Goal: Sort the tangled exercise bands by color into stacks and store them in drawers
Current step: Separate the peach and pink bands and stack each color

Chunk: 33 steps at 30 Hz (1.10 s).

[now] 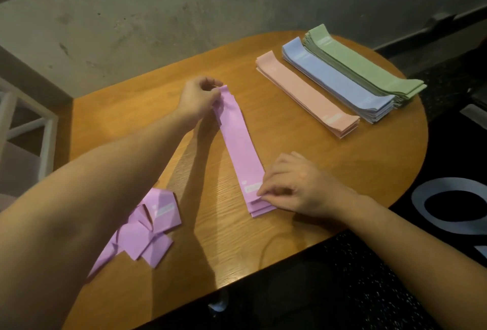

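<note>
Now squaring purple stack, mid-frame: left hand and right hand pinch its ends. Next: tangled purple bands, lower left.

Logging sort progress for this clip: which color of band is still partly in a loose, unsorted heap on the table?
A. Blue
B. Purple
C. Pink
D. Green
B: a crumpled purple heap lies near the table's front edge, beside the purple stack that both hands hold, while the pink stack, blue stack and green stack lie flat and aligned.
</note>
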### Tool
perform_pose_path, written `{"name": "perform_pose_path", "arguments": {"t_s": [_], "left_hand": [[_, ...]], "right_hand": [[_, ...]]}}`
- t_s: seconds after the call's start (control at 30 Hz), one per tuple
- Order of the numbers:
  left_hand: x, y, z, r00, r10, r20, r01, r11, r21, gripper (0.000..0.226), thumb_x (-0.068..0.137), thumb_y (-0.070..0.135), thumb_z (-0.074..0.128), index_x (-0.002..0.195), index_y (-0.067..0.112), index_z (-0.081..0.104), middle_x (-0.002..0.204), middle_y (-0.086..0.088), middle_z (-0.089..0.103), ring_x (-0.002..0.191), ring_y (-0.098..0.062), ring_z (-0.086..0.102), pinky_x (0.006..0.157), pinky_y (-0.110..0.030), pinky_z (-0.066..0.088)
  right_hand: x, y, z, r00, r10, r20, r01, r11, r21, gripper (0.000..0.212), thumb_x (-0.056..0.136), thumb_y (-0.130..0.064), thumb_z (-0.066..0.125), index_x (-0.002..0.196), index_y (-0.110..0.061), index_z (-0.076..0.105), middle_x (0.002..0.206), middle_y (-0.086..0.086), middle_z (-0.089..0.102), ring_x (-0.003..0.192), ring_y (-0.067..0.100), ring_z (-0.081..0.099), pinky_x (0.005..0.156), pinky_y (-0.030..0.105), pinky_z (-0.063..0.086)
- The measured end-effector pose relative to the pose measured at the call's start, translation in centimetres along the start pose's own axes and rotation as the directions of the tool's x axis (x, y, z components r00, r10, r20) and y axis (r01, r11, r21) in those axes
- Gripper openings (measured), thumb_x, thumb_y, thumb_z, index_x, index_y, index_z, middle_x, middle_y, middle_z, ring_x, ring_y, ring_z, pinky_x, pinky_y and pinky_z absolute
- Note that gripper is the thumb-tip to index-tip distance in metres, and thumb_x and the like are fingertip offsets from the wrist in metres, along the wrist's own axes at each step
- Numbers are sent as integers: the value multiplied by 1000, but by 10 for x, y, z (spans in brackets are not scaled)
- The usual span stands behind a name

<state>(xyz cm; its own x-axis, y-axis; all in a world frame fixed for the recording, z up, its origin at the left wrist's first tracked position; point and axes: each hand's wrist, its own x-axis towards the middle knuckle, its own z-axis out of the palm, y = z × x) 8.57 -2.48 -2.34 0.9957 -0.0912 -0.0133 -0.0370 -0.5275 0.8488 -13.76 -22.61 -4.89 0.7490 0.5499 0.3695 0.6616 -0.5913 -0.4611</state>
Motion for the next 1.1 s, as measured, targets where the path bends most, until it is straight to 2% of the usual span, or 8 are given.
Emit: {"name": "perform_pose_path", "arguments": {"t_s": [0.13, 0.3, 0.43, 0.63, 0.8, 0.97, 1.1], "left_hand": [[2, -5, 4, 998, 63, 17, -64, 997, 49, 8, 94, 12, 69, 100, 16, 70, 93, 3, 68, 86, -12, 66, 75, -26, 58], [3, -14, 6, 998, 58, 24, -61, 992, 106, 7, 95, 15, 68, 99, 15, 73, 93, 5, 68, 85, -5, 64, 81, -24, 57], [4, -17, 6, 999, 32, 30, -35, 995, 95, 10, 95, 15, 69, 101, 10, 75, 94, 2, 70, 84, -6, 64, 83, -26, 57], [5, -17, 8, 1000, -2, -5, 2, 998, 61, 7, 96, 18, 68, 98, 17, 74, 95, 6, 69, 88, -6, 65, 77, -21, 56], [4, -24, 9, 1000, -6, -30, 9, 997, 80, 9, 96, 15, 67, 99, 16, 76, 91, 9, 70, 86, -3, 65, 74, -14, 53], [3, -30, 9, 999, 19, -42, -13, 991, 130, 10, 96, 16, 67, 95, 19, 75, 97, 2, 72, 85, -4, 65, 78, -20, 55], [2, -22, 6, 1000, -2, -29, 7, 988, 156, 11, 95, 19, 69, 103, 15, 76, 97, -1, 70, 83, -9, 63, 79, -28, 55]], "right_hand": [[-6, 1, 11, 999, -45, 11, 45, 999, -24, 9, 88, -29, 75, 92, -22, 79, 91, -9, 69, 90, 9, 56, 82, 20, 31], [-13, 6, 19, 999, -32, 20, 32, 999, -18, 10, 88, -29, 73, 92, -22, 78, 92, -9, 68, 90, 10, 57, 79, 29, 44], [-16, 7, 20, 998, -32, 46, 32, 999, -11, 16, 88, -35, 72, 94, -22, 79, 94, -7, 67, 89, 12, 58, 80, 22, 37], [-15, 8, 19, 998, -53, 24, 53, 999, -9, 14, 90, -35, 70, 91, -23, 78, 92, -7, 67, 88, 14, 61, 77, 29, 44], [-15, 9, 21, 999, -30, 20, 29, 1000, 11, 13, 89, -33, 71, 89, -23, 78, 92, -7, 66, 87, 12, 60, 78, 27, 43], [-15, 7, 19, 998, 8, 59, -11, 999, 45, 15, 88, -33, 71, 93, -22, 79, 94, -6, 66, 90, 13, 62, 80, 31, 46], [-13, 4, 14, 986, 84, 145, -96, 992, 78, 17, 87, -37, 69, 95, -25, 77, 98, -11, 64, 95, 7, 61, 86, 36, 47]]}}
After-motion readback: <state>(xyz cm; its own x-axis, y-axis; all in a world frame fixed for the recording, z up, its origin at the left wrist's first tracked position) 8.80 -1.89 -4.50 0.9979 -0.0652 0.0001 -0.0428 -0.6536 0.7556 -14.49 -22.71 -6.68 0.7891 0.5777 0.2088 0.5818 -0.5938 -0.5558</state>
